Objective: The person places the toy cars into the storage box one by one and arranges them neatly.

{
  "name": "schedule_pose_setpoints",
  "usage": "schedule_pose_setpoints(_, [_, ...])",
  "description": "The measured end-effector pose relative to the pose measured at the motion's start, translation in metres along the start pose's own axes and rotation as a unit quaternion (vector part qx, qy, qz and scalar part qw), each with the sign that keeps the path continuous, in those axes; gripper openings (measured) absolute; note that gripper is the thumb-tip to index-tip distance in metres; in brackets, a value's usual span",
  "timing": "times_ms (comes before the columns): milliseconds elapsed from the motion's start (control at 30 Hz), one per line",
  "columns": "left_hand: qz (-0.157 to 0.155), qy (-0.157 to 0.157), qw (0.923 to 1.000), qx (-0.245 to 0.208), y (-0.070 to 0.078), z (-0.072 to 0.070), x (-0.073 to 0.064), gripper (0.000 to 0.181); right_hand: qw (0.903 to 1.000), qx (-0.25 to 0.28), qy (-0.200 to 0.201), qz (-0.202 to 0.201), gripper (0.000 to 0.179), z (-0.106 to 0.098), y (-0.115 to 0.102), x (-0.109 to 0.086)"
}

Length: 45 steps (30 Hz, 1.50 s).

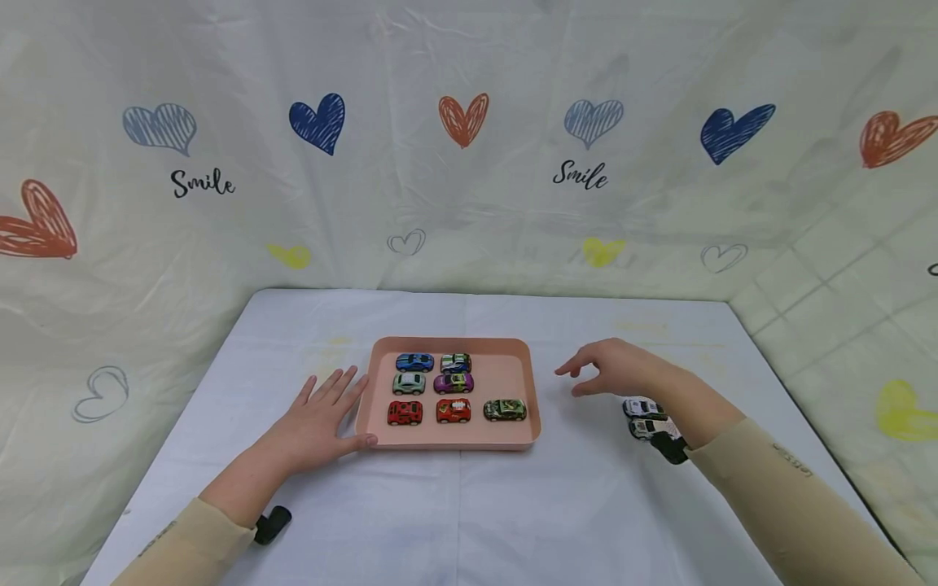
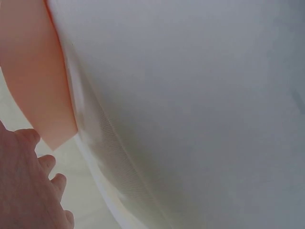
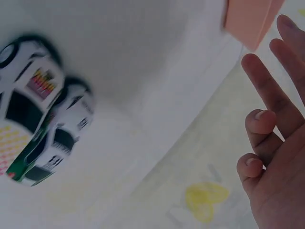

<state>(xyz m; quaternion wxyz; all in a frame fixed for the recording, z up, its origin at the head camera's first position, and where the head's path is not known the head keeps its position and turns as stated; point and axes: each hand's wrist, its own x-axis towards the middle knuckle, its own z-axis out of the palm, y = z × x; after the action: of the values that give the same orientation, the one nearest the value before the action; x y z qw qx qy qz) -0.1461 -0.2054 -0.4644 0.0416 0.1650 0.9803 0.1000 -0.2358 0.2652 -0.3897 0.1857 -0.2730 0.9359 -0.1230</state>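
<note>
A pink tray (image 1: 506, 364) lies at mid-table with several toy cars in it. The back holds a blue car (image 1: 414, 363), a multicoloured car (image 1: 456, 363), a pale green car (image 1: 409, 383) and a purple car (image 1: 453, 383). Along the front stand two red cars (image 1: 405, 413) and a camouflage car (image 1: 505, 410). My left hand (image 1: 318, 427) lies with spread fingers at the tray's left side, its thumb at the front left corner. Right of the tray my right hand (image 1: 623, 368) hovers, fingers loosely extended and holding nothing. Two white toy cars (image 3: 35, 90) sit near the right wrist.
A white cloth covers the table (image 1: 462, 513). Behind it hangs a pale curtain (image 1: 469, 49) printed with hearts. A black wrist device (image 1: 273, 525) is on the left wrist, another (image 1: 670, 448) on the right, partly over the white cars in the head view.
</note>
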Motion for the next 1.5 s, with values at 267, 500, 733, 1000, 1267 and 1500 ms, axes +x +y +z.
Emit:
schedule_pose_setpoints(267, [-0.002, -0.003, 0.9999, 0.013, -0.005, 0.009, 0.003, 0.105, 0.9991, -0.003, -0.014, 0.039, 0.036, 0.0, 0.037, -0.032])
schedule_pose_setpoints(500, [0.002, -0.003, 1.0, 0.001, -0.002, 0.004, 0.0, 0.104, 0.9964, 0.012, -0.042, 0.073, 0.033, 0.001, 0.056, -0.046])
schedule_pose_setpoints(733, [-0.002, -0.001, 0.9998, 0.019, -0.009, 0.013, 0.004, 0.106, 0.994, 0.019, -0.06, 0.089, 0.031, 0.007, 0.077, -0.046])
schedule_pose_setpoints(1000, [-0.003, -0.006, 0.9999, 0.008, -0.005, 0.006, 0.002, 0.105, 0.9862, 0.065, -0.086, 0.125, 0.031, 0.009, 0.091, -0.048])
schedule_pose_setpoints(1267, [-0.003, -0.004, 0.9999, 0.011, -0.007, 0.008, 0.003, 0.105, 0.9853, 0.079, -0.086, 0.124, 0.031, 0.012, 0.095, -0.048])
schedule_pose_setpoints(1500, [-0.002, -0.007, 1.0, 0.004, -0.006, 0.006, 0.003, 0.104, 0.986, 0.074, -0.084, 0.123, 0.03, 0.016, 0.093, -0.047])
